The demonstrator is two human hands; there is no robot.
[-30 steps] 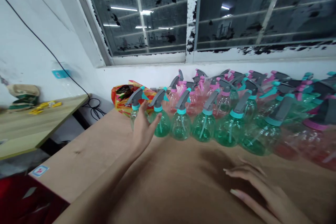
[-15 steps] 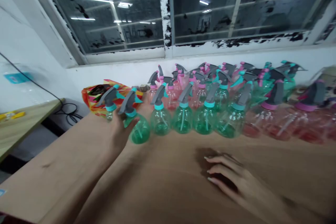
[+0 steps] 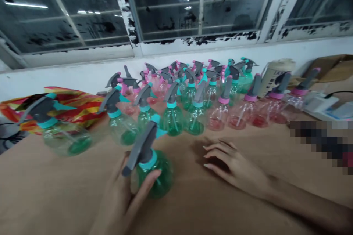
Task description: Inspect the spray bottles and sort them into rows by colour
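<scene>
My left hand [image 3: 124, 194] grips a green spray bottle [image 3: 153, 167] with a grey trigger and teal collar, holding it tilted just above the brown table [image 3: 41, 191], near me. My right hand [image 3: 234, 165] rests on the table to the right of it, fingers curved and spread, holding nothing. Behind both hands stand several rows of green spray bottles [image 3: 172, 117] and pink spray bottles [image 3: 223, 115]. One green bottle [image 3: 64, 136] stands apart at the far left.
A red and yellow striped bag [image 3: 74, 104] lies at the back left. A cream jug [image 3: 273, 75], a cardboard box [image 3: 328, 66] and a white device with a cable [image 3: 321, 102] sit at the right. A white wall and dark windows [image 3: 165, 3] run behind the table.
My left hand took one green bottle from the left end of the front row and drew it back towards me. The view swung to the right; my right hand stayed on the table.
</scene>
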